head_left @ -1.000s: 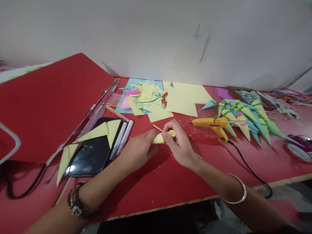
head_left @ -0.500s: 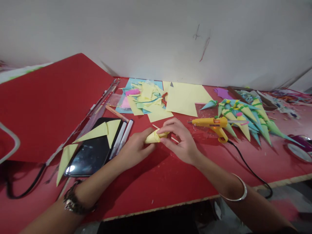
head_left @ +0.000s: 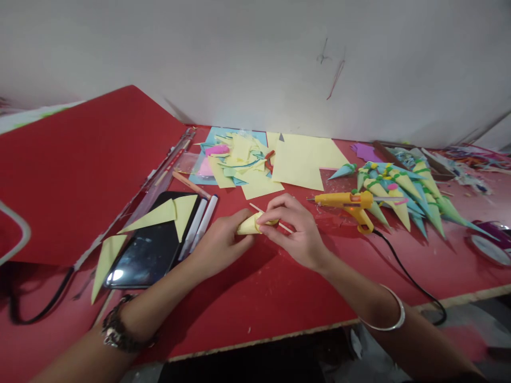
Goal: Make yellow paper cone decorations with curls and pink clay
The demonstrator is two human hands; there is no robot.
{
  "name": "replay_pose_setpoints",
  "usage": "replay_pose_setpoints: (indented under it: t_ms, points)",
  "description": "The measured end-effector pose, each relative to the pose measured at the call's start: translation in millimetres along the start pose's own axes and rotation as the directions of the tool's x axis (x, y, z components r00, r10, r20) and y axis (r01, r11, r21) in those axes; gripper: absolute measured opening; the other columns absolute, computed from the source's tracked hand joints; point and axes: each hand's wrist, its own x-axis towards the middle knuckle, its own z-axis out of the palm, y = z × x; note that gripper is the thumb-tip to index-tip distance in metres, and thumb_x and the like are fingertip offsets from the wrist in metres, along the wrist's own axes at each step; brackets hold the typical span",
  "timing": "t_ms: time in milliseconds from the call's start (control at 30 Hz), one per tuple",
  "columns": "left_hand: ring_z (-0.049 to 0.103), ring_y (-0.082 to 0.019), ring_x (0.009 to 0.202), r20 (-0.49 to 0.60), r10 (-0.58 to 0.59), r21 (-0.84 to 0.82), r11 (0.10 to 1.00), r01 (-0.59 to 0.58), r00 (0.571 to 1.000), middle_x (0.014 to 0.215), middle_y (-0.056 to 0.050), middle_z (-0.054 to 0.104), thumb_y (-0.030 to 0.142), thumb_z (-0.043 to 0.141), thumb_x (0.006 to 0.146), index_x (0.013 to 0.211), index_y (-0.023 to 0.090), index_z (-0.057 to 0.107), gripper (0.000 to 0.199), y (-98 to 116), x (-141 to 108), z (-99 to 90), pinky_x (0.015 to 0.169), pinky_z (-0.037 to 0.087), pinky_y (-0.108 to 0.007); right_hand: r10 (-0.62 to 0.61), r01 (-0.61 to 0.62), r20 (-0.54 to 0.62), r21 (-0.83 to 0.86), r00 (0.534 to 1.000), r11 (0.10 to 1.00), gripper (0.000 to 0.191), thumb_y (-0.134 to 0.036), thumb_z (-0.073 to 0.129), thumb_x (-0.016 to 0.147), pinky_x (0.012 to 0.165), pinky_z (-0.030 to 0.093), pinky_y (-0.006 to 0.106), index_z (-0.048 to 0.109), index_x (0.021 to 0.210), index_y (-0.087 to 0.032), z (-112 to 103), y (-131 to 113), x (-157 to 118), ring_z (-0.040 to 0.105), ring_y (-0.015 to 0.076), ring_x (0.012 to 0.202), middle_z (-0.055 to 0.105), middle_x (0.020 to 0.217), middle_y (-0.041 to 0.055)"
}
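Between my hands, over the middle of the red table, is a small rolled yellow paper cone [head_left: 249, 225]. My left hand [head_left: 223, 240] pinches its left end between thumb and fingers. At the cone's right end, the thumb and fingers of my right hand [head_left: 294, 230] are closed on the paper edge and partly cover it. A thin pale stick [head_left: 284, 227] shows behind the right fingers, and I cannot tell whether it is held or lies on the table. Right of my right hand lies a yellow glue gun [head_left: 343, 200], with a small orange light glowing.
Finished yellow, green and blue paper cones [head_left: 399, 191] are heaped at right. Yellow sheets [head_left: 299, 162] and paper scraps [head_left: 241, 154] lie at the back. On the left are a black tablet [head_left: 143, 255] with cut yellow pieces, white markers [head_left: 204, 223] and a large red board [head_left: 91, 175]. The glue gun's cord [head_left: 403, 271] crosses the front edge.
My right fingers have shifted slightly at the cone's right end. The cone and my left hand stay almost in place.
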Motion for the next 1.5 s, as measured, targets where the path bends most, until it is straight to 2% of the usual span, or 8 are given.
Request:
replay_pose_setpoints:
  t_ms: [300,533,733,900,1033,1133,1267,1500]
  points:
    - [0.038,-0.007,0.049,-0.016,-0.038,0.090,0.995,0.039,0.999,0.056,0.006,0.042,0.018,0.044,0.074,0.068,0.017,0.042,0.007,-0.1,-0.6,-1.2,0.046,0.024,-0.019,0.000,0.004,0.052,-0.076,0.999,0.997,0.007,-0.017,0.055,0.078,0.066,0.045,0.026,0.059,0.082,-0.023,-2.4,-1.0,-0.4,0.051,0.0115,0.075,0.046,0.082,0.0009]
    - [0.044,-0.009,0.056,0.062,-0.021,-0.071,0.997,0.026,0.998,0.063,0.004,0.049,0.018,0.042,0.076,0.080,0.016,0.050,0.010,0.1,0.8,-1.2,0.051,0.031,-0.019,-0.018,0.022,0.139,-0.027,0.990,0.999,0.017,-0.019,0.062,0.073,0.072,0.045,0.028,0.059,0.089,-0.023,-7.8,1.6,2.0,0.051,0.0130,0.081,0.048,0.086,0.0014]
    - [0.043,-0.008,0.052,0.064,0.000,0.035,0.999,-0.002,0.998,0.058,0.006,0.046,0.015,0.042,0.073,0.073,0.016,0.048,0.007,-3.1,0.2,-0.8,0.049,0.028,-0.019,0.018,-0.029,0.120,0.086,0.993,0.996,0.013,-0.016,0.057,0.077,0.060,0.044,0.023,0.061,0.087,-0.023,-7.2,3.5,2.7,0.051,0.0109,0.075,0.051,0.084,0.0011]
    - [0.045,-0.009,0.053,0.068,0.015,0.118,0.993,-0.023,0.998,0.059,0.004,0.049,0.016,0.044,0.071,0.069,0.017,0.048,0.004,-2.8,-0.3,-2.6,0.049,0.028,-0.019,0.068,-0.083,0.130,0.114,0.989,0.990,0.012,-0.016,0.059,0.076,0.056,0.042,0.022,0.061,0.085,-0.022,-5.3,2.0,2.3,0.050,0.0103,0.072,0.052,0.081,0.0004]
    - [0.047,-0.010,0.054,0.067,-0.011,0.123,0.992,0.003,0.998,0.058,0.004,0.051,0.016,0.045,0.071,0.069,0.016,0.048,0.003,-2.2,0.5,-2.5,0.049,0.029,-0.019,0.084,-0.100,0.126,0.126,0.988,0.987,0.010,-0.017,0.059,0.075,0.055,0.042,0.022,0.060,0.083,-0.022,-4.1,0.8,1.7,0.051,0.0106,0.072,0.052,0.080,0.0005]
    - [0.049,-0.010,0.055,0.064,-0.030,0.067,0.997,0.026,0.997,0.060,0.004,0.052,0.018,0.046,0.072,0.075,0.017,0.049,0.005,-1.7,0.7,-1.2,0.050,0.032,-0.019,0.099,-0.114,0.101,0.147,0.990,0.983,0.011,-0.017,0.059,0.075,0.057,0.043,0.023,0.059,0.085,-0.022,-3.1,1.6,0.7,0.051,0.0108,0.072,0.053,0.080,0.0003]
    - [0.053,-0.010,0.059,0.004,-0.040,-0.035,0.999,0.040,0.999,0.073,0.003,0.058,0.022,0.050,0.073,0.095,0.019,0.044,0.023,-1.1,0.0,1.0,0.052,0.037,-0.018,0.110,-0.115,0.043,0.164,0.993,0.980,0.013,-0.019,0.059,0.074,0.058,0.044,0.024,0.058,0.087,-0.022,-2.2,3.9,-0.4,0.052,0.0112,0.072,0.055,0.081,0.0005]
    - [0.055,-0.011,0.058,-0.015,-0.016,0.015,1.000,0.016,1.000,0.072,0.003,0.057,0.015,0.048,0.071,0.101,0.020,0.039,0.031,-6.2,-1.1,2.7,0.052,0.036,-0.019,0.057,-0.060,0.035,0.120,0.998,0.991,0.009,-0.018,0.060,0.075,0.058,0.044,0.024,0.059,0.083,-0.021,-0.8,3.5,-0.1,0.053,0.0114,0.073,0.055,0.079,0.0008]
